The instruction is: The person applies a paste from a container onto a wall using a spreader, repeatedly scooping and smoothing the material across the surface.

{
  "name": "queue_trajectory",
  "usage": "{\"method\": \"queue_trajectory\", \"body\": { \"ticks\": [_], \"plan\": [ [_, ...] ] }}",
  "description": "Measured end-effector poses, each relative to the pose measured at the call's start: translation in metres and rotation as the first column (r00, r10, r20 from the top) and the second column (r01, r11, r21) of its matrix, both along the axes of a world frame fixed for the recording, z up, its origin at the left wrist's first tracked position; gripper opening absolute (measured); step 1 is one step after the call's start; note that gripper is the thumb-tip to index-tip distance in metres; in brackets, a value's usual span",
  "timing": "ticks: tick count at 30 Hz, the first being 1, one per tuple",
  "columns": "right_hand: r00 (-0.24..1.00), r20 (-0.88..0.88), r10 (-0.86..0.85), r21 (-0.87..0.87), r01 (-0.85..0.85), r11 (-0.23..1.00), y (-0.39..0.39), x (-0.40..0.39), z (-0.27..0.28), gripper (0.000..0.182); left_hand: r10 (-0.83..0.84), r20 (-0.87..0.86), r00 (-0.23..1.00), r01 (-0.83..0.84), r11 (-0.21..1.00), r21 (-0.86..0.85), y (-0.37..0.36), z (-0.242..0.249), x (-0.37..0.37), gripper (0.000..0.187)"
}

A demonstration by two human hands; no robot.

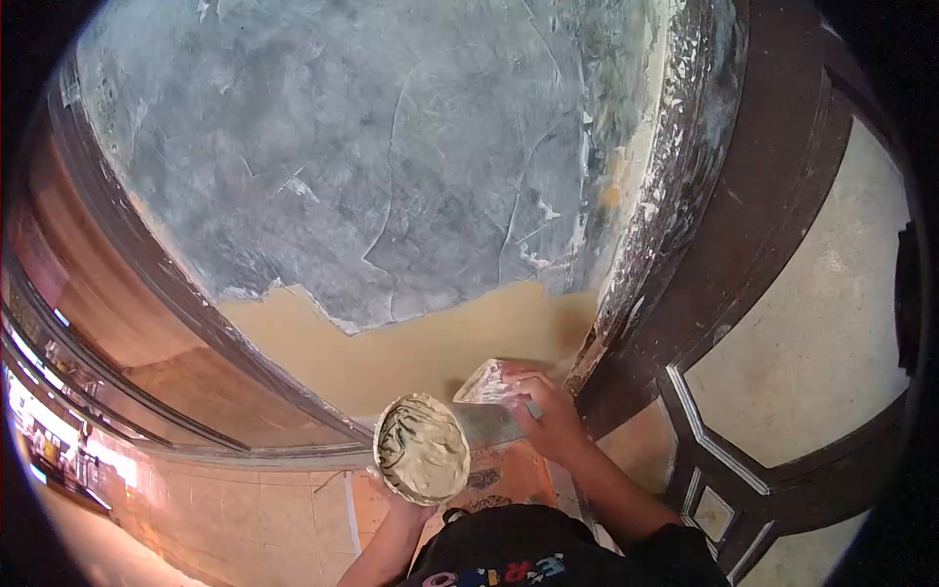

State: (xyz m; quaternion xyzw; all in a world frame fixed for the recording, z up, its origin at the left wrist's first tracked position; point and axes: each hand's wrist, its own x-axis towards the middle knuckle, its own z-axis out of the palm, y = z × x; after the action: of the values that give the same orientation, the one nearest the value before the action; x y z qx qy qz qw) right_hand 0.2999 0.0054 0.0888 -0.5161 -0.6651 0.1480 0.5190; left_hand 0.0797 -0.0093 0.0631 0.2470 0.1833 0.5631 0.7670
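My left hand (409,509) supports a round bowl (380,452) from below, its fingers mostly hidden under it. Thick, pale cream putty (430,452) fills the bowl, with darker streaks along its left inner side. In my right hand (544,409) is a putty-smeared scraper (483,383), held with its blade at the low part of the wall. There the wall carries a smooth beige coat (421,344). Above the coat's jagged edge spreads a mottled grey-blue surface (342,166) with cracks and flaked spots.
Dark brown, chipped wooden trim (675,225) borders the wall on the right, and a curved dark frame (147,230) on the left. Orange-tan floor tiles (264,499) lie below. Pale panels in dark framing (822,313) stand at far right.
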Motion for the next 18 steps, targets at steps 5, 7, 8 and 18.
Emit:
{"method": "queue_trajectory", "body": {
  "ticks": [5,7,8,18],
  "plan": [
    [0.979,0.202,0.001,0.063,-0.015,0.998,-0.004,-0.012,0.013,0.017,0.061,-0.158,0.986,-0.046,0.994,0.097,-0.001,0.010,0.012,0.105],
    [0.964,0.264,-0.021,0.076,0.000,0.997,-0.003,-0.015,0.017,0.017,0.098,-0.187,0.977,-0.069,0.985,0.157,0.001,0.008,0.016,0.106],
    [0.945,0.324,-0.039,0.087,0.012,0.996,-0.003,-0.017,0.020,0.017,0.117,-0.201,0.973,-0.079,0.979,0.186,0.002,0.007,0.018,0.107],
    [0.895,0.424,-0.140,0.336,-0.012,0.942,0.006,-0.038,0.027,0.018,0.340,-0.291,0.894,-0.171,0.861,0.479,0.013,-0.008,0.031,0.115]
  ]
}}
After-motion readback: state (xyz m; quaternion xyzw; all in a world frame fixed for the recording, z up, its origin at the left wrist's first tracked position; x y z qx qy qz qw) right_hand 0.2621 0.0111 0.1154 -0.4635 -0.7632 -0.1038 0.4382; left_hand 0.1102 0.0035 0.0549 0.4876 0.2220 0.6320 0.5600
